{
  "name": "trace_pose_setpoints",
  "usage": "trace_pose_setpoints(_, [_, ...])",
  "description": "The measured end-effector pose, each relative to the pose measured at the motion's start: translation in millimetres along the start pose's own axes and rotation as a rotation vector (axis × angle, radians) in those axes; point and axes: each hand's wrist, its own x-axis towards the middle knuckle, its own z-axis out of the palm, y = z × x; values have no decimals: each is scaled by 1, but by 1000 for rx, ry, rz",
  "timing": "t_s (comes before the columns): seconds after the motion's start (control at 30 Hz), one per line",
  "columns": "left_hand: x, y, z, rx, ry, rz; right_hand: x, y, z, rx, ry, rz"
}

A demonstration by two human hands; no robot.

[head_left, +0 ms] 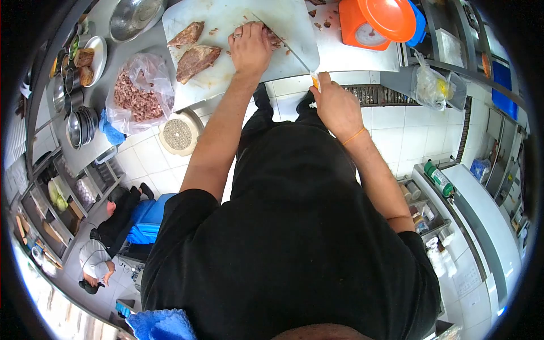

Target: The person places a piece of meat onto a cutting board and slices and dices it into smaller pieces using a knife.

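My left hand [250, 48] presses down on a piece of cooked meat [275, 41] on the white cutting board [226, 14], fingers curled over it. The hand covers most of that piece. In my right hand [339, 109] is a knife [293, 52], gripped by its orange and white handle. Its blade reaches up and left across the board, just right of the meat. Two larger chunks lie left of my left hand: a big brown one [196, 63] and a smaller one [187, 34]. Small scraps are scattered around them.
An orange dial scale [351, 28] stands right of the board. To the left are a plastic bag of diced meat [136, 101], a metal bowl [134, 20] and a white plate [101, 54] with food. Another person [97, 258] is at lower left, beside blue bins [148, 220].
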Motion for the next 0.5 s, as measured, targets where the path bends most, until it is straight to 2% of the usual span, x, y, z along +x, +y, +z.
trace_pose_setpoints(0.23, [1, -1, -1, -2, 1, 30, 8, -3, 1, 5, -95, 35])
trace_pose_setpoints(0.5, [2, -5, 6, -37, 49, 36, 71, -1, 41, 127, -24, -2])
